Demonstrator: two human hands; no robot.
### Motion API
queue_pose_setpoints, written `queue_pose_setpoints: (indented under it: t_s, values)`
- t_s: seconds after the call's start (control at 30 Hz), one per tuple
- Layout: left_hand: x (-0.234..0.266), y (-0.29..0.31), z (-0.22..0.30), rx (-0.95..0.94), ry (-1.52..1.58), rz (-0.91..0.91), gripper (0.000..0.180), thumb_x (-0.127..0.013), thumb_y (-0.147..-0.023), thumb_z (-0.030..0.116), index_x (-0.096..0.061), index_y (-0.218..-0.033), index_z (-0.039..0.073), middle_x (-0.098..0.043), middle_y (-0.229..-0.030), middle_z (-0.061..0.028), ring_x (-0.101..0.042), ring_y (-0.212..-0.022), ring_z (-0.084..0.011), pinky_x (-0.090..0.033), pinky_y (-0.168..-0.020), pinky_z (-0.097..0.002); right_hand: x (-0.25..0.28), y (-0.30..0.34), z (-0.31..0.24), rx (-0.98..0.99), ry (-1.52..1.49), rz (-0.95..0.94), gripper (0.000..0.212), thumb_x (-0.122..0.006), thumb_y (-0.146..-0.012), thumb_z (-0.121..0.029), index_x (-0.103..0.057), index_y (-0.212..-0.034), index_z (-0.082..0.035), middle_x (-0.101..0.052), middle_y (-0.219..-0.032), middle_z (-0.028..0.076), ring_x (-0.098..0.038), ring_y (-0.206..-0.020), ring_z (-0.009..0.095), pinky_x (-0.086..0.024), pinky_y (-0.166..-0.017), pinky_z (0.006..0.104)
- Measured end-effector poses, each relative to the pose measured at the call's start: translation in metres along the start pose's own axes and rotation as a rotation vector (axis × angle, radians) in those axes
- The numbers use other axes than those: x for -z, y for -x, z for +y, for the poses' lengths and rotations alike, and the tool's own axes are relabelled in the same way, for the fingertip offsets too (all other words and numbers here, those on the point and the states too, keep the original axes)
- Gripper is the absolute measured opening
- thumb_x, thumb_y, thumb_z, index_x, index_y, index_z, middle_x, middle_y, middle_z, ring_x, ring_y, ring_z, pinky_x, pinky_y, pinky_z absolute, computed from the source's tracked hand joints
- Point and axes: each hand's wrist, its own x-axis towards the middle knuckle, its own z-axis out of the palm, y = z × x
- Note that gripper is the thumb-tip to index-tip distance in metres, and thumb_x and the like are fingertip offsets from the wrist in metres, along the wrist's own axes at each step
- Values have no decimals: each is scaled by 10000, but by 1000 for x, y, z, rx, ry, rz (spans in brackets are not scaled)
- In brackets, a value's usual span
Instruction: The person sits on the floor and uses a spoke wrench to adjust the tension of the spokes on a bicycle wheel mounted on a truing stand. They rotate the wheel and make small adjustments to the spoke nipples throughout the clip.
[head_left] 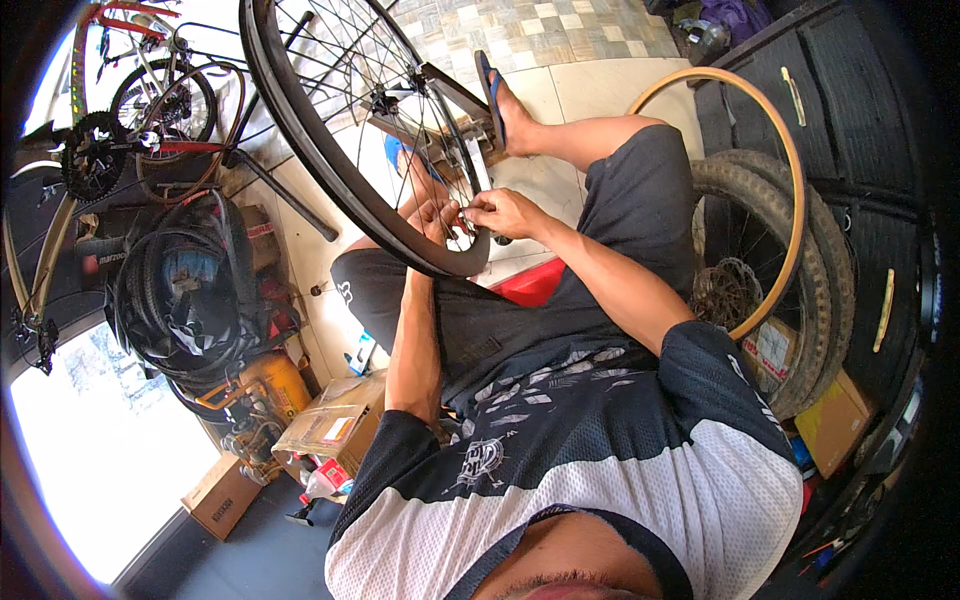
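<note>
A spoked bicycle wheel with a black rim [345, 188] stands tilted in front of me, between my legs. Beside its hub and lower part is a metal stand [472, 165]. My left hand [432, 220] reaches in among the spokes near the rim, its fingers closed. Close to it, my right hand [508, 213] has thumb and fingertips pinched together at the rim's near right part. A small red thing [461, 226] shows between the fingertips of both hands; its kind is too small to tell. Whatever each hand grips is mostly hidden by the fingers.
Knobby-tyred wheels [825, 290] and a tan hoop [795, 165] lean against black drawers [760, 100] at right. At left are a red bicycle frame [190, 147], bundled black tyres [150, 290], a yellow tank [278, 382], a cardboard box [335, 425] and a plastic bottle [325, 480].
</note>
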Motion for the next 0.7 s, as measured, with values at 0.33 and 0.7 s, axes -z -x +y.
queue_pose_setpoints:
  t_s: [0.33,0.7]
  values:
    - [-16,-5,-14,-37,92,85,326,-634,-1039,266,-679,-1190,-20,-705,-897,-92,-666,-708,-144,-575,-588,-308,-8,-8,11,82,-424,122,224,-670,-1007,-214,-702,-1006,8,-688,-761,52,-610,-727,96,-484,-653,310]
    - [-8,-5,-25,-13,12,69,347,-682,-1018,321,-702,-1048,-24,-711,-891,-70,-694,-760,-149,-564,-603,-303,6,-2,10,-79,277,72,398,-711,-917,-378,-749,-939,17,-757,-898,196,-735,-855,334,-549,-773,435]
